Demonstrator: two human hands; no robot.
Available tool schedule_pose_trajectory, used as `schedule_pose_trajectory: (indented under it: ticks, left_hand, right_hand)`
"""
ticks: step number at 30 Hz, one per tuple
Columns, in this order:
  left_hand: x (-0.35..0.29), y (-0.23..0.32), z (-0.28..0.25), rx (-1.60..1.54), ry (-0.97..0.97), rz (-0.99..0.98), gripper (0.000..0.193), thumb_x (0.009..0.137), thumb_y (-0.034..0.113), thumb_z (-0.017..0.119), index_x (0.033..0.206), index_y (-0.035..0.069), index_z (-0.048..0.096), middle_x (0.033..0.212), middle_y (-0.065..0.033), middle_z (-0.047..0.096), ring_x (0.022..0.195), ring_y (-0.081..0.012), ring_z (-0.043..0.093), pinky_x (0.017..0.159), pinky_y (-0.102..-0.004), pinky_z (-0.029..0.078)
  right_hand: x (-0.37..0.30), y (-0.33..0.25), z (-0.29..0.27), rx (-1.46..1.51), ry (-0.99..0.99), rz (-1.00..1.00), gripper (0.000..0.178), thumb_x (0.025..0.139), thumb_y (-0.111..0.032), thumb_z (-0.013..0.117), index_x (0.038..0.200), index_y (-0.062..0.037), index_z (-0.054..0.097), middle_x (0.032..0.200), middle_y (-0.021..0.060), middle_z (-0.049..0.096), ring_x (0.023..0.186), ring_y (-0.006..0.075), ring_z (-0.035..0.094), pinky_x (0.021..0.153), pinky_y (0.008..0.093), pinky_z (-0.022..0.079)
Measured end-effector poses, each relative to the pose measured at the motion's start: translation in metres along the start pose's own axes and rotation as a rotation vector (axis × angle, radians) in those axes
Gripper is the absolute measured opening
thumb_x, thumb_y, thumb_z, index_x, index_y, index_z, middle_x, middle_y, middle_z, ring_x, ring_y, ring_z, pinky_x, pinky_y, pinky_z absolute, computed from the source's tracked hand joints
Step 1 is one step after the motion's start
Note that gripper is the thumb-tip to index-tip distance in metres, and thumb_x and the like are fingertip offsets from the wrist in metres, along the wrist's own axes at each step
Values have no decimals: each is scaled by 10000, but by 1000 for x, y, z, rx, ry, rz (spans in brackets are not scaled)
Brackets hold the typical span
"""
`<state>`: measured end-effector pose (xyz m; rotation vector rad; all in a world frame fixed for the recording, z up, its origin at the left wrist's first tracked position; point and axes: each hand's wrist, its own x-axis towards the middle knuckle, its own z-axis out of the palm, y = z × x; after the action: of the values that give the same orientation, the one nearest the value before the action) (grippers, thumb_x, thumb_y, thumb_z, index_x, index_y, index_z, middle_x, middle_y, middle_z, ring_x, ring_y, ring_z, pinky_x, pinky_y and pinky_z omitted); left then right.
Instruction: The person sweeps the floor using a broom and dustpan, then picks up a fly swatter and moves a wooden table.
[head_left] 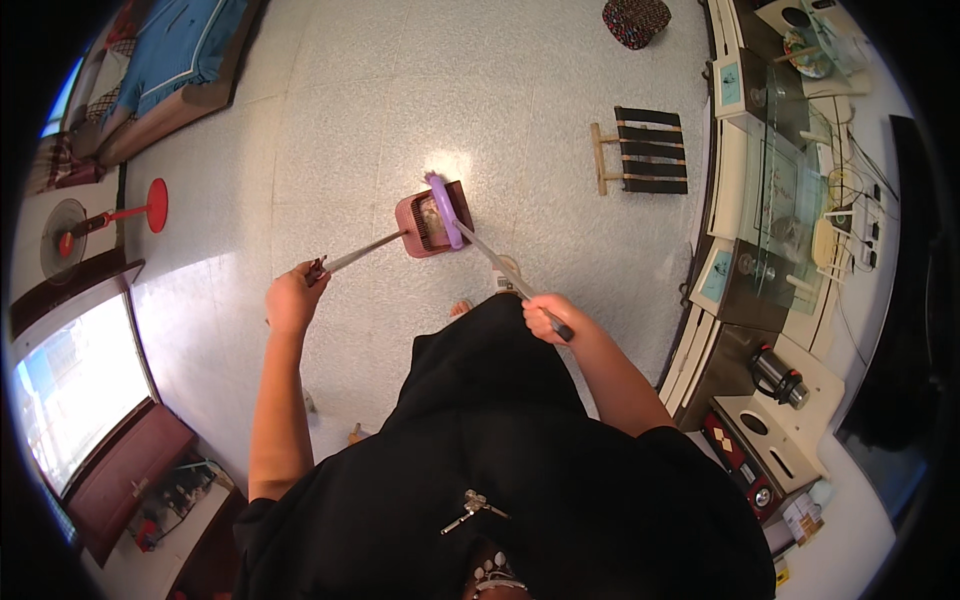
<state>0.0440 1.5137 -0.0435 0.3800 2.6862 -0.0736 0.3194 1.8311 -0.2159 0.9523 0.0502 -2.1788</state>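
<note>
My left hand (294, 297) is closed round the end of the long handle of a reddish-pink dustpan (411, 217). The pan rests on the pale floor in front of my feet, with a toothed comb edge inside it. In my right hand (549, 318) is the grey handle of a broom (446, 212), gripped near its dark end. The broom's purple head lies across the dustpan's open side, its bristles partly over the pan. Some light-coloured debris seems to lie in the pan, too small to make out.
A low folding stool (650, 150) with dark straps stands ahead to the right, near a long cabinet (735, 180). Farther off is a round speckled pouf (636, 20). At left are a red-based fan (157, 206) and a wooden seat with a blue cover (185, 55).
</note>
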Motion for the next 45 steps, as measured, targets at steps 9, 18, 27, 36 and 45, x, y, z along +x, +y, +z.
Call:
schedule_pose_trajectory:
  ticks: [9, 18, 27, 36, 45]
  left_hand:
    - [4, -33, -9, -107, 27, -107, 334, 769, 406, 674, 981, 148, 680, 826, -71, 680, 753, -260, 643, 646, -367, 502]
    - [-32, -99, 1, -566, 189, -451, 330, 759, 366, 684, 889, 63, 682, 721, -128, 651, 647, -241, 626, 598, -334, 464]
    - [6, -189, -9, -661, 192, -654, 314, 760, 352, 688, 917, 79, 686, 773, -98, 673, 691, -231, 634, 632, -332, 464]
    - [58, -282, -34, -747, 222, -732, 276, 775, 287, 692, 890, 37, 679, 696, -56, 642, 635, -111, 550, 602, -283, 425]
    - [113, -336, -44, -672, 182, -770, 292, 779, 352, 655, 903, 89, 678, 766, -117, 660, 706, -271, 634, 629, -363, 468]
  right_hand:
    - [-85, -3, -17, -385, 484, -195, 257, 806, -87, 487, 563, -89, 402, 470, 37, 404, 372, 143, 394, 358, 278, 338]
    - [-37, -44, -9, 27, 732, -258, 267, 819, -70, 468, 567, -99, 386, 472, 29, 379, 404, 162, 409, 377, 290, 361]
    - [158, -88, 137, 159, 311, -159, 318, 806, -45, 460, 535, -125, 314, 474, -1, 359, 387, 124, 344, 385, 261, 323]
    - [301, -176, 330, 301, 117, -126, 234, 782, -18, 460, 585, -93, 360, 526, -5, 380, 426, 116, 394, 396, 232, 348]
    - [275, -227, 365, 168, 36, -30, 252, 831, -21, 434, 608, -108, 357, 528, -26, 350, 410, 83, 342, 374, 212, 322]
